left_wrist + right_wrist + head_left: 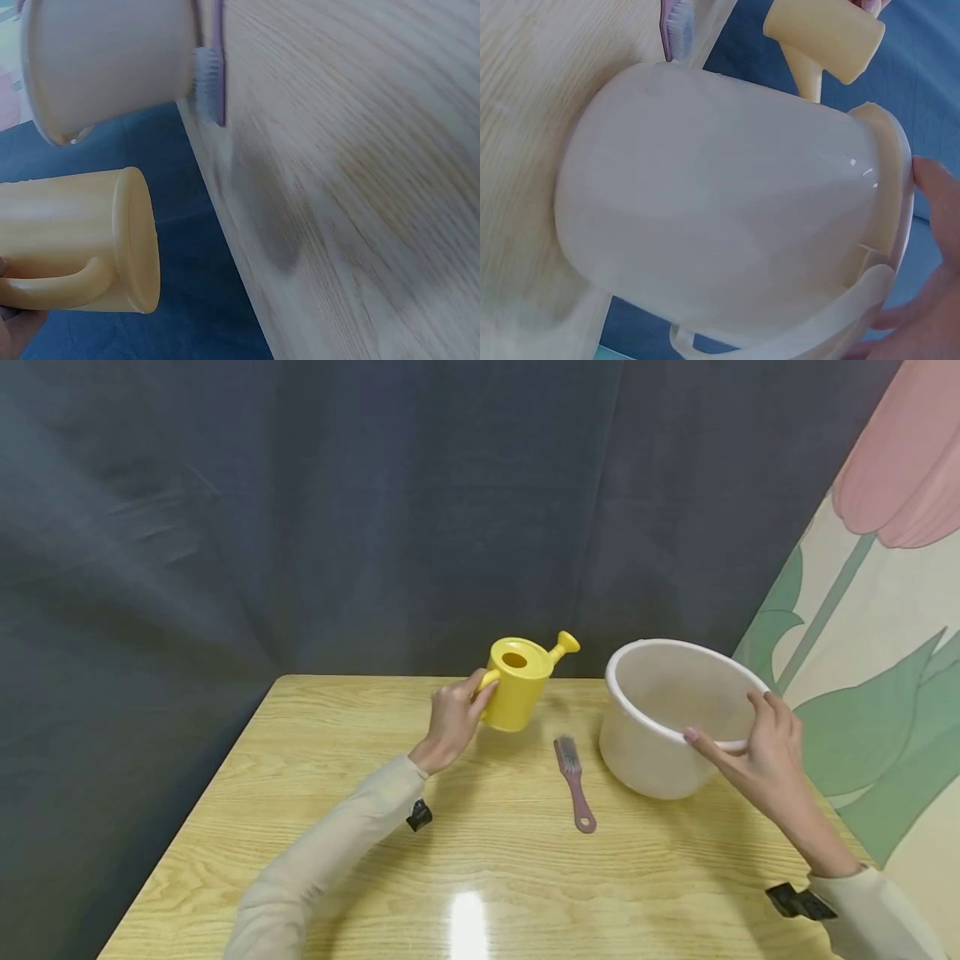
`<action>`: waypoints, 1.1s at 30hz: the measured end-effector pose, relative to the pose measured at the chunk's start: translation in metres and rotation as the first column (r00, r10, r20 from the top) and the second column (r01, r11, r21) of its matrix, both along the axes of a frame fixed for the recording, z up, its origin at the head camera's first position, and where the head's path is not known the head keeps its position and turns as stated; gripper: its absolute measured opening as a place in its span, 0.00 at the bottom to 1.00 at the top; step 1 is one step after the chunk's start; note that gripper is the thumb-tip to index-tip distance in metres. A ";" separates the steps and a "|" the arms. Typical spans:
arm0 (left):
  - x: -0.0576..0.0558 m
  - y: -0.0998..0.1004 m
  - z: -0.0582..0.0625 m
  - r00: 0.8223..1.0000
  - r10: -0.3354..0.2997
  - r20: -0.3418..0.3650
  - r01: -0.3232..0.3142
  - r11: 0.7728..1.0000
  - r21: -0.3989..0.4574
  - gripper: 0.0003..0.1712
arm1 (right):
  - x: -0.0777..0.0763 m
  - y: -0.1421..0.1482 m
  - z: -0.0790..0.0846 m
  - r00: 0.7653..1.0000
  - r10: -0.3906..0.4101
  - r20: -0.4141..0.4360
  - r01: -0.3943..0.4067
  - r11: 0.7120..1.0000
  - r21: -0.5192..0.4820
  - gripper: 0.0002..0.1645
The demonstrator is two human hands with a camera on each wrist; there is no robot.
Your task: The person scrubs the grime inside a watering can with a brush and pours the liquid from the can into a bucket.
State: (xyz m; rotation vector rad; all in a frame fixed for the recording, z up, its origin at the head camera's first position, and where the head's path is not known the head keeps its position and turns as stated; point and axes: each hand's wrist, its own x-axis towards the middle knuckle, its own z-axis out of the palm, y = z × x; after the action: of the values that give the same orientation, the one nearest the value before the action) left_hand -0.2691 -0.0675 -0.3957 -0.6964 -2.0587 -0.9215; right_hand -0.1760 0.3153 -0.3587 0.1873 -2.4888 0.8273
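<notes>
My left hand (455, 714) grips the handle of a yellow watering can (517, 693), which hangs above the table with its spout to the right. In the left wrist view the can's bottom (139, 240) is clear of the tabletop. My right hand (765, 760) holds the rim of a white plastic bucket (652, 760), thumb and fingers spread along it. The bucket leans a little; whether its base fully rests on the table I cannot tell. Its white carrying handle (817, 319) shows in the right wrist view. Between can and bucket lies a purple-handled brush (574, 785), bristles at the far end.
The light wood table (360, 868) extends in front of and left of the arms. A dark curtain (420, 518) hangs behind its far edge. On the right stands a wall with a painted tulip (900, 468), close to the bucket and right hand.
</notes>
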 end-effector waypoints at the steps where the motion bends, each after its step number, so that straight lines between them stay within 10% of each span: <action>1: -0.001 0.001 0.001 1.000 0.002 0.004 -0.002 1.000 0.003 0.06 | -0.001 0.001 0.000 1.000 0.000 0.009 0.000 1.000 -0.002 0.58; 33: -0.007 0.038 0.022 1.000 -0.012 0.006 0.012 0.999 0.036 0.07 | 0.007 -0.008 0.003 0.995 -0.032 0.097 0.027 0.998 0.060 0.55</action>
State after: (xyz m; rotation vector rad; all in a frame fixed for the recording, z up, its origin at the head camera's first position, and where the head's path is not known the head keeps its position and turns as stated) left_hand -0.2761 -0.0292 -0.3739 -0.6882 -2.0404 -0.9667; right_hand -0.1692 0.3074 -0.3561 0.1328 -2.6030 0.7694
